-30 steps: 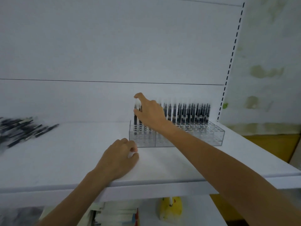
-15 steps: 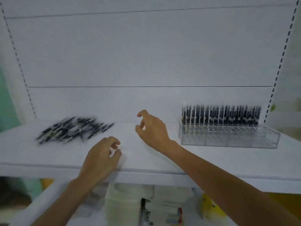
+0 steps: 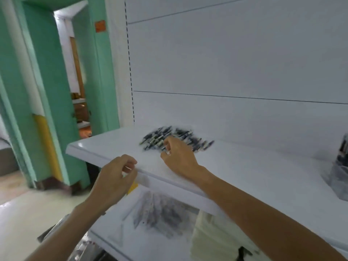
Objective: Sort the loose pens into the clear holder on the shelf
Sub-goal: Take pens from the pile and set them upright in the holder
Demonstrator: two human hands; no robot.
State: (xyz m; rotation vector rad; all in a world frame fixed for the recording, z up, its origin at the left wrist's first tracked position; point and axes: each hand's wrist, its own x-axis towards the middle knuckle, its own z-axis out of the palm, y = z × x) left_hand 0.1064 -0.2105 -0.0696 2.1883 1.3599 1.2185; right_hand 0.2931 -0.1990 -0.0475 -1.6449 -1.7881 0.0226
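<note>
A heap of loose black pens (image 3: 175, 137) lies on the white shelf (image 3: 244, 172) near its left end, blurred by motion. My right hand (image 3: 178, 157) is at the near edge of the heap, fingers curled down onto the pens; whether a pen is pinched between them cannot be made out. My left hand (image 3: 114, 178) hovers at the shelf's front edge, fingers loosely bent, nothing in it. The clear holder (image 3: 339, 174) with upright black pens is cut off at the right edge of the view.
Below runs a lower white shelf (image 3: 131, 238) bearing a clear bag of dark items (image 3: 162, 213) and cream-coloured packets (image 3: 209, 238). To the left stand a green door frame (image 3: 47, 91) and an open doorway. The white back panel (image 3: 235, 63) rises behind the shelf.
The view has swung left, from the holder to the heap of pens. My right hand has left the holder and travelled left to the heap. My left hand has opened slightly and moved left.
</note>
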